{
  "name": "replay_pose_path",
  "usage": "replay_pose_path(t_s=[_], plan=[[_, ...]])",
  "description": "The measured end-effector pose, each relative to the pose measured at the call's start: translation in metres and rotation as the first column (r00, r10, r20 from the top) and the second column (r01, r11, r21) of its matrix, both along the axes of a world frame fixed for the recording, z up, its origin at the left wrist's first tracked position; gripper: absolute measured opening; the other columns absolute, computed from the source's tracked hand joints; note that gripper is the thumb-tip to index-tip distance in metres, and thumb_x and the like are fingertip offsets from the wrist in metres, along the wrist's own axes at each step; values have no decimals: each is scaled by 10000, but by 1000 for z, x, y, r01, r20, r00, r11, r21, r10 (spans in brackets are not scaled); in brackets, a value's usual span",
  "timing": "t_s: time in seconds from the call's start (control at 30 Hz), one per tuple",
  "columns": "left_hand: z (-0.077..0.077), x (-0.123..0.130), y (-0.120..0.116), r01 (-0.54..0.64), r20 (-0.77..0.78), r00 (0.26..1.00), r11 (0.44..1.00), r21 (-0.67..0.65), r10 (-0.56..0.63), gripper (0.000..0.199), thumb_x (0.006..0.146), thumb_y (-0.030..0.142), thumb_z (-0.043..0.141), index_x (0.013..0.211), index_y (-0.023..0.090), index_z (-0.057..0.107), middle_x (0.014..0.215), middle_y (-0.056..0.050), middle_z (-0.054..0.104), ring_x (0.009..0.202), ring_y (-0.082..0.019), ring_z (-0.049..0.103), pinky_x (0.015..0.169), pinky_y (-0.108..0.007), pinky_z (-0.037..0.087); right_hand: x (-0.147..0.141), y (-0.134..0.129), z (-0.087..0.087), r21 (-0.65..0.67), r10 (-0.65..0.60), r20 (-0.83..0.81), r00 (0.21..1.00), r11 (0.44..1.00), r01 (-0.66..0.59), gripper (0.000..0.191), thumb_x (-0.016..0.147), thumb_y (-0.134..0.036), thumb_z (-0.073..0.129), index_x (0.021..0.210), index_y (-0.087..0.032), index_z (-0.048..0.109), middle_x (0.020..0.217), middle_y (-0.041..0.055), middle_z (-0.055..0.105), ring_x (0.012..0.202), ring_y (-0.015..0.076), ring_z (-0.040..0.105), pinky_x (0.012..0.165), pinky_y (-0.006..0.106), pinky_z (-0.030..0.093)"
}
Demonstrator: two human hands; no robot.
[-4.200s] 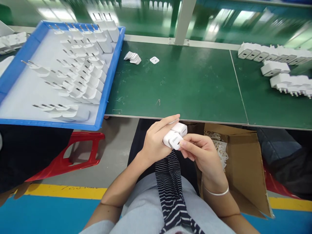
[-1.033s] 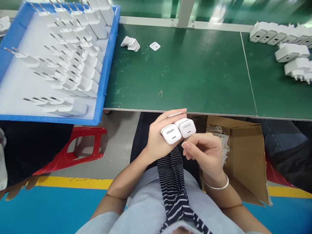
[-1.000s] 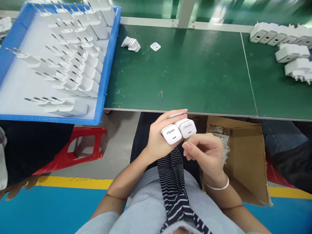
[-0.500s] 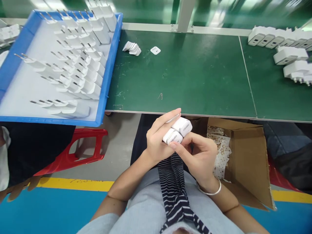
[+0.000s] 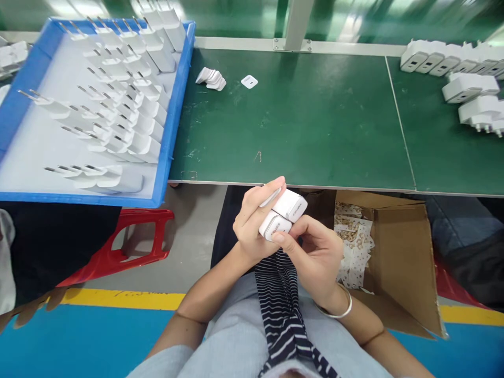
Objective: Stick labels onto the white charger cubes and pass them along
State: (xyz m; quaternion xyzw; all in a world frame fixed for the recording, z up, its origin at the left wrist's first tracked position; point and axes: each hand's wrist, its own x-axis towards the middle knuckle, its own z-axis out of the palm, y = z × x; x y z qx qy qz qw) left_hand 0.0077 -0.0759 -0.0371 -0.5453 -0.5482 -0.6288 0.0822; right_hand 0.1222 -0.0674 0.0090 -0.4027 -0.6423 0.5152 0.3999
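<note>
Two white charger blocks (image 5: 290, 205) lie side by side in my left hand (image 5: 249, 223), their printed end faces turned up toward me. A thin white piece shows between the fingers of that hand. My right hand (image 5: 315, 252) pinches the nearer block at its lower edge, thumb on its end face. Both hands are just off the front edge of the green table (image 5: 315, 136). On the table, a small white cover plate (image 5: 249, 81) lies flat beside a short leaning row of similar plates (image 5: 211, 78).
A blue-rimmed tray (image 5: 167, 152) at the left holds several white plugs with pins. More white chargers (image 5: 464, 86) stand at the far right. Below the table are an open cardboard box (image 5: 405, 262) with patterned sheets and a red stool (image 5: 157, 236). Another person's dark clothing shows at the left.
Both hands and the blocks have shifted slightly left, and the blocks have turned a little. The grip looks the same. The table view has moved slightly.
</note>
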Motion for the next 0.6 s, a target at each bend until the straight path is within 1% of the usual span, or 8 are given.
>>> replay_pose_path(t_s=[0.07, 0.13, 0.27, 0.4, 0.43, 0.5, 0.53, 0.6], plan=[[-2, 1, 2, -66, -42, 997, 997, 28, 68, 369, 1002, 416, 550, 1269, 194, 673, 1232, -108, 743, 1030, -238, 756, 843, -377, 644, 0, 0, -4, -59, 13, -43, 999, 998, -16, 349, 861, -307, 741, 627, -209, 503, 537, -55, 463, 495, 87, 396, 462, 232, 333], [-3, 2, 5, -94, -85, 991, 993, 69, 100, 349, 1013, 410, 519, 1229, 189, 680, 1183, -115, 753, 1016, -250, 760, 812, -388, 647, 1, 0, -7, -114, 8, -78, 997, 993, -17, 373, 857, -344, 753, 623, -211, 496, 541, -53, 453, 504, 92, 388, 469, 236, 331], [-4, 0, 11, -60, -119, 990, 987, 147, 78, 307, 1006, 395, 525, 1176, 188, 676, 1131, -115, 758, 957, -254, 771, 765, -399, 650, 0, -3, -8, -180, -35, -97, 995, 983, 17, 439, 861, -382, 760, 592, -208, 461, 532, -53, 419, 504, 89, 359, 474, 239, 313], [-6, -1, 15, -12, -90, 995, 980, 199, 31, 294, 992, 330, 561, 1210, 167, 673, 1163, -128, 749, 976, -249, 768, 813, -401, 649, -2, -4, -7, -190, -66, -119, 991, 981, 42, 468, 895, -386, 728, 570, -202, 446, 524, -48, 415, 506, 88, 337, 479, 246, 289], [-7, 0, 15, 0, -87, 996, 980, 197, 18, 309, 981, 309, 580, 1235, 154, 668, 1174, -136, 746, 991, -251, 766, 836, -402, 646, -2, -3, -8, -194, -64, -127, 990, 980, 39, 468, 901, -376, 723, 568, -200, 446, 522, -48, 418, 505, 87, 338, 481, 246, 289], [-8, 2, 10, 12, -66, 998, 990, 141, -3, 357, 952, 279, 629, 1279, 138, 656, 1206, -148, 739, 1018, -256, 764, 868, -403, 643, -1, -3, -9, -198, -40, -133, 990, 980, 13, 457, 923, -345, 703, 571, -196, 453, 518, -48, 430, 500, 87, 351, 483, 244, 294], [-7, 2, 6, 16, -44, 999, 995, 96, -12, 384, 936, 287, 657, 1291, 140, 652, 1224, -150, 734, 1022, -257, 765, 869, -400, 647, 1, -3, -10, -190, -13, -136, 991, 982, -14, 443, 939, -323, 684, 577, -194, 463, 519, -45, 444, 499, 88, 365, 485, 245, 301], [-2, 0, -7, 18, -8, 1000, 1000, 0, -18, 420, 923, 339, 685, 1300, 155, 653, 1252, -148, 726, 1019, -253, 767, 844, -385, 664, 5, -4, -12, -135, 87, -151, 985, 985, -108, 389, 968, -272, 637, 608, -193, 513, 541, -32, 501, 504, 96, 418, 496, 249, 328]])
